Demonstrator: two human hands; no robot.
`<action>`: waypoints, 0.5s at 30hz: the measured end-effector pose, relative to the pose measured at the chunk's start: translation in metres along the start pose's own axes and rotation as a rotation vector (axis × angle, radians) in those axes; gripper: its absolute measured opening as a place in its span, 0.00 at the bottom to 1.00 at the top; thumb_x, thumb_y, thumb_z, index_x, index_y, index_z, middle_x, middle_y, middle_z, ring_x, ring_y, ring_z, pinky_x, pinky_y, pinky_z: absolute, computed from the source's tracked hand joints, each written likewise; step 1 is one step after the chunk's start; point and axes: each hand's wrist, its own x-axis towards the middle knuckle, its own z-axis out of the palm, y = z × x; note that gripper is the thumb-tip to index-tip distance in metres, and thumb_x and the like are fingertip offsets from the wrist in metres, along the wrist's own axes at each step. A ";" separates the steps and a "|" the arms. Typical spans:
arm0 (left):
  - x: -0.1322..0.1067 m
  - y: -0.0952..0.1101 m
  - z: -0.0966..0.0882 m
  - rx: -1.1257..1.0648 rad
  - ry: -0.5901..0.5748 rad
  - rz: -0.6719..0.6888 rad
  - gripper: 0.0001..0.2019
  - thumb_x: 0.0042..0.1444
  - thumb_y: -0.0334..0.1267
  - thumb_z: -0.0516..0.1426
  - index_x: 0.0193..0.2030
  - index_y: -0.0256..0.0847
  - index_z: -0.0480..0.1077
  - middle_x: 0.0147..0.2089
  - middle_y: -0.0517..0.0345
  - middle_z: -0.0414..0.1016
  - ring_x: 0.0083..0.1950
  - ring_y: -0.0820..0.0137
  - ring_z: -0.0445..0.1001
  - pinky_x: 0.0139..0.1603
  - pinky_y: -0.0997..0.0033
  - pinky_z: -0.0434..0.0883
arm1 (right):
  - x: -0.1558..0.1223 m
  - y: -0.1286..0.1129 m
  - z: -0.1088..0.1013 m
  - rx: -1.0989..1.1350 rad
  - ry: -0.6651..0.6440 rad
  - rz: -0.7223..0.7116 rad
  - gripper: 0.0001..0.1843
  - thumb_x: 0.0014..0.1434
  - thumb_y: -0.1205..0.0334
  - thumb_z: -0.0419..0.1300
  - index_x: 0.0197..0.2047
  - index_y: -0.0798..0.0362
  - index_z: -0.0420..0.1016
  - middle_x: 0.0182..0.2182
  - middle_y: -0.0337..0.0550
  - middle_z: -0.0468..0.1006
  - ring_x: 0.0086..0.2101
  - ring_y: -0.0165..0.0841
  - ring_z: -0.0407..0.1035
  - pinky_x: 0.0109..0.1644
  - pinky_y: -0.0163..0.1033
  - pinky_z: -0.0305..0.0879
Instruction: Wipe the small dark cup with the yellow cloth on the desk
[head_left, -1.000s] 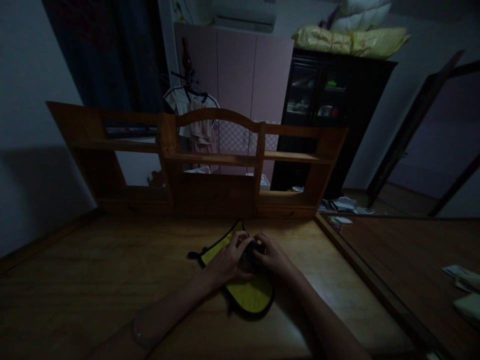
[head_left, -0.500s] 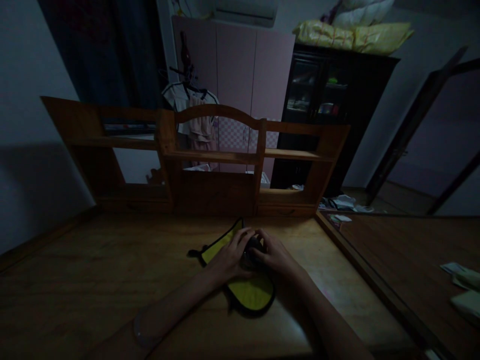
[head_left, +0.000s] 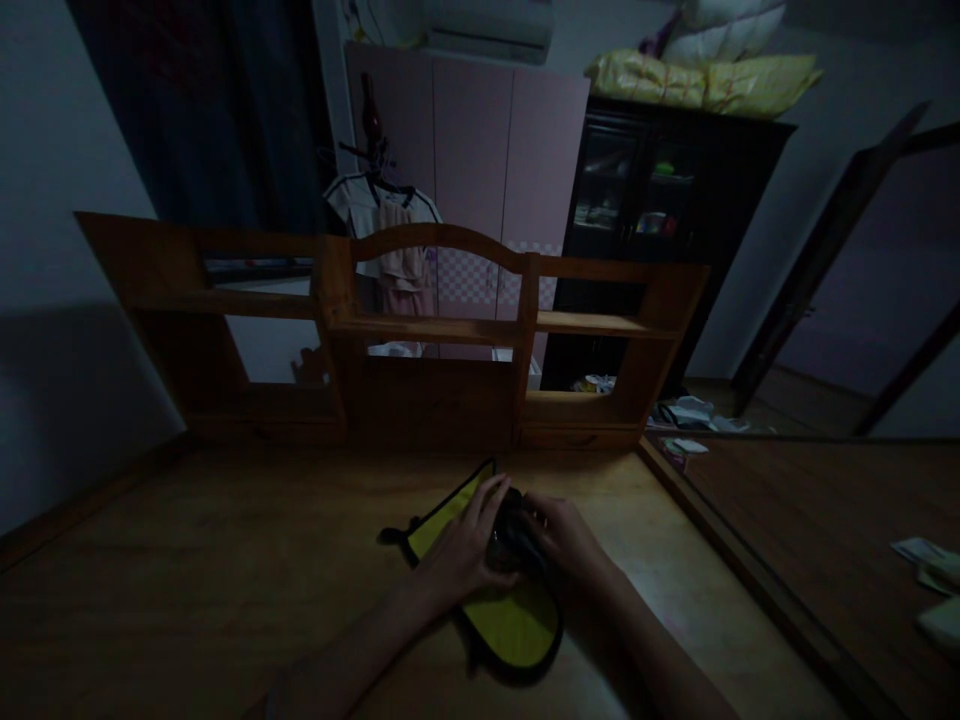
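A yellow, flat piece with black edging [head_left: 517,632], like a fabric pouch, lies slanted on the wooden desk [head_left: 247,570]. Over its middle is a dark, rounded, partly shiny object [head_left: 507,535] whose kind I cannot make out in the dim light. My left hand [head_left: 463,555] curls round its left side, thumb at the near edge and fingers at the far edge. My right hand [head_left: 568,540] is closed against the right side, its fingers bent over a dark part. Both hands partly hide the object. A black tab [head_left: 393,537] sticks out at the yellow piece's left corner.
A wooden shelf unit [head_left: 427,326] runs along the desk's back. A raised wooden edge [head_left: 720,535] borders the desk on the right, with a brown surface holding papers [head_left: 937,575] beyond it. A wall [head_left: 67,400] stands at left. Wardrobes [head_left: 469,150] are behind.
The view has tilted slightly upward, so the scene sits lower. My right hand's fingers have shifted from cupping the dark object's top to bending at its right side. The left hand keeps its hold.
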 end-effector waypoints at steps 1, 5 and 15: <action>0.000 -0.002 0.001 -0.005 0.004 -0.019 0.57 0.40 0.43 0.68 0.71 0.49 0.37 0.71 0.46 0.45 0.67 0.50 0.56 0.59 0.50 0.69 | 0.000 -0.001 -0.001 0.008 0.001 0.003 0.09 0.64 0.61 0.53 0.34 0.53 0.71 0.27 0.40 0.75 0.29 0.33 0.69 0.32 0.32 0.58; 0.002 -0.011 0.007 -0.045 -0.012 -0.080 0.58 0.38 0.41 0.68 0.71 0.51 0.36 0.71 0.47 0.43 0.66 0.49 0.58 0.58 0.50 0.70 | 0.004 -0.005 -0.003 0.046 -0.020 0.039 0.05 0.60 0.63 0.56 0.37 0.52 0.73 0.29 0.39 0.76 0.29 0.33 0.68 0.33 0.33 0.60; 0.003 -0.017 0.013 -0.087 -0.078 -0.126 0.59 0.39 0.42 0.68 0.71 0.56 0.33 0.71 0.48 0.43 0.60 0.48 0.67 0.53 0.50 0.75 | 0.015 0.006 -0.013 0.614 -0.203 0.228 0.21 0.51 0.59 0.65 0.49 0.50 0.73 0.38 0.41 0.76 0.38 0.37 0.70 0.39 0.37 0.66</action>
